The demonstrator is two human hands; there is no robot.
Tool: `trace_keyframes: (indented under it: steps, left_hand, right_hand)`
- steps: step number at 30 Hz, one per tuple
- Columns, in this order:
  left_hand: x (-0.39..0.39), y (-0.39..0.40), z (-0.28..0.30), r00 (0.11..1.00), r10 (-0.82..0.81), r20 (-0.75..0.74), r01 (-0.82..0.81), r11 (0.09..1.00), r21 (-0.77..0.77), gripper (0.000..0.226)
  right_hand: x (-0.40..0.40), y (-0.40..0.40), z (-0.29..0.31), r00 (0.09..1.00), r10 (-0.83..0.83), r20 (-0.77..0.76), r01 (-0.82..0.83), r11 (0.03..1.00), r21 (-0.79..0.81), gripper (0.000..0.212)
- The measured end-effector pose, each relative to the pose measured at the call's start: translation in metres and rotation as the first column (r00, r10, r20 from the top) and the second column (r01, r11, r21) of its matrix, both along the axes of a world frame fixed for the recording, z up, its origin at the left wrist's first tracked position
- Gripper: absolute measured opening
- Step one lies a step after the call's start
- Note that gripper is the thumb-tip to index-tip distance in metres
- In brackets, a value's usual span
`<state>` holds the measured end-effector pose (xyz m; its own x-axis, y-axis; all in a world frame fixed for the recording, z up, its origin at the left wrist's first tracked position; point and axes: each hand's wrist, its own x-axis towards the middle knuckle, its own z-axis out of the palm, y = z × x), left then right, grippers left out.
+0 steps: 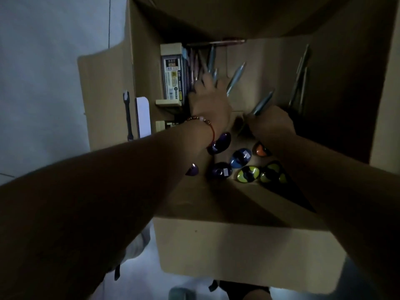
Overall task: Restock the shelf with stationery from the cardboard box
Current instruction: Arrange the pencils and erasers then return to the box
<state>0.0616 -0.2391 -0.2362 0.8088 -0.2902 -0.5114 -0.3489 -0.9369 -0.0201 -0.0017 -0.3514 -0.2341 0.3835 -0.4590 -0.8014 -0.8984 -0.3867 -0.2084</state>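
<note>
Both my arms reach down into an open cardboard box [238, 252]. My left hand [208, 98], with a bead bracelet at the wrist, lies among a bunch of pens [207, 59] near the far wall; its fingers are blurred. My right hand [270, 123] grips grey pens [263, 102] that stick up out of its fist. Another grey pen [237, 75] lies slanted between the two hands. Packs of stationery [173, 76] stand against the box's left wall.
Several glossy oval items in purple [218, 144], blue [240, 158], orange [260, 150] and yellow-green [247, 174] lie on the box floor near me. More pens [299, 83] lean against the right wall. Box flaps stand open left and right. Pale floor surrounds the box.
</note>
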Motion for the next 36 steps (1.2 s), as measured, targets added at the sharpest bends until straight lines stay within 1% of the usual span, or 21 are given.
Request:
trace_keyframes:
  steps: [3,6,8,10,12,13,15,17,18,20,22,23,24,26,27,29,30,32,34,35,36]
  left_hand:
    - [0.0,-0.002,-0.01,0.993,-0.109,0.052,0.109,0.994,0.002,0.05]
    - [0.003,0.002,-0.005,0.991,-0.13,-0.015,0.129,0.99,-0.061,0.047]
    - [0.004,0.007,0.008,0.994,-0.046,-0.096,0.027,0.981,-0.193,0.05]
    - [0.001,0.01,0.031,0.957,0.112,-0.269,-0.201,0.923,-0.328,0.049]
    - [-0.004,0.013,0.058,0.809,0.278,-0.518,-0.51,0.771,-0.382,0.032]
    - [-0.008,0.016,0.073,0.72,0.327,-0.612,-0.628,0.683,-0.374,0.025]
    - [-0.016,0.024,0.111,0.583,0.351,-0.733,-0.761,0.553,-0.34,0.026]
    - [-0.023,0.035,0.16,0.482,0.289,-0.827,-0.821,0.479,-0.311,0.029]
    - [-0.025,0.041,0.189,0.456,0.243,-0.856,-0.825,0.477,-0.304,0.031]
    - [-0.023,0.054,0.252,0.423,0.174,-0.889,-0.81,0.513,-0.285,0.027]
    - [-0.014,0.066,0.321,0.369,0.12,-0.922,-0.793,0.557,-0.245,0.017]
    - [-0.006,0.07,0.359,0.347,0.092,-0.933,-0.776,0.587,-0.231,0.013]
    - [0.005,0.074,0.399,0.357,0.062,-0.932,-0.731,0.639,-0.238,0.012]
    - [0.027,0.083,0.479,0.467,-0.051,-0.883,-0.528,0.785,-0.325,0.025]
    - [0.038,0.089,0.522,0.501,-0.122,-0.857,-0.42,0.832,-0.364,0.03]
    - [0.059,0.1,0.611,0.523,-0.204,-0.827,-0.328,0.848,-0.417,0.038]
    - [0.066,0.107,0.657,0.523,-0.204,-0.828,-0.359,0.828,-0.431,0.04]
    - [0.081,0.124,0.746,0.484,-0.173,-0.858,-0.555,0.697,-0.454,0.042]
    - [0.093,0.147,0.825,0.46,-0.159,-0.873,-0.744,0.469,-0.477,0.039]
    - [0.098,0.161,0.857,0.5,-0.156,-0.852,-0.778,0.351,-0.521,0.033]
    - [0.101,0.174,0.884,0.593,-0.143,-0.792,-0.751,0.258,-0.608,0.023]
  right_hand:
    - [-0.001,0.005,-0.01,0.999,0.052,0.005,-0.052,0.998,-0.042,0.029]
    - [-0.003,0.003,-0.005,0.998,-0.012,0.067,0.014,1.0,-0.024,0.036]
    - [-0.007,0.003,0.004,0.99,-0.096,0.107,0.095,0.995,0.015,0.041]
    - [-0.013,0.006,0.019,0.943,-0.291,0.16,0.267,0.951,0.155,0.034]
    - [-0.019,0.012,0.045,0.826,-0.544,0.146,0.477,0.814,0.331,0.015]
    - [-0.022,0.016,0.061,0.783,-0.609,0.13,0.531,0.762,0.372,0.014]
    - [-0.028,0.025,0.099,0.728,-0.68,0.087,0.58,0.679,0.45,0.016]
    - [-0.029,0.034,0.146,0.665,-0.747,0.011,0.617,0.557,0.556,0.015]
    - [-0.026,0.037,0.174,0.636,-0.771,-0.029,0.618,0.487,0.617,0.015]
    - [-0.017,0.041,0.238,0.609,-0.79,-0.069,0.58,0.385,0.718,0.029]
    - [-0.005,0.044,0.304,0.639,-0.767,-0.064,0.526,0.374,0.763,0.041]
    - [0.002,0.045,0.339,0.674,-0.738,-0.044,0.484,0.395,0.781,0.04]
    - [0.009,0.048,0.376,0.711,-0.703,-0.013,0.434,0.424,0.795,0.036]
    - [0.023,0.054,0.454,0.763,-0.646,0.035,0.356,0.465,0.81,0.03]
    - [0.027,0.058,0.494,0.768,-0.639,0.034,0.341,0.453,0.824,0.029]
    - [0.039,0.066,0.582,0.759,-0.65,0.025,0.32,0.406,0.856,0.022]
    - [0.045,0.072,0.627,0.739,-0.673,0.022,0.308,0.367,0.878,0.017]
    - [0.059,0.086,0.713,0.631,-0.776,-0.007,0.317,0.249,0.915,0.021]
    - [0.072,0.103,0.783,0.457,-0.884,-0.099,0.331,0.065,0.941,0.022]
    - [0.077,0.114,0.816,0.398,-0.906,-0.143,0.31,-0.014,0.951,0.023]
    - [0.083,0.126,0.845,0.365,-0.912,-0.187,0.264,-0.091,0.96,0.028]
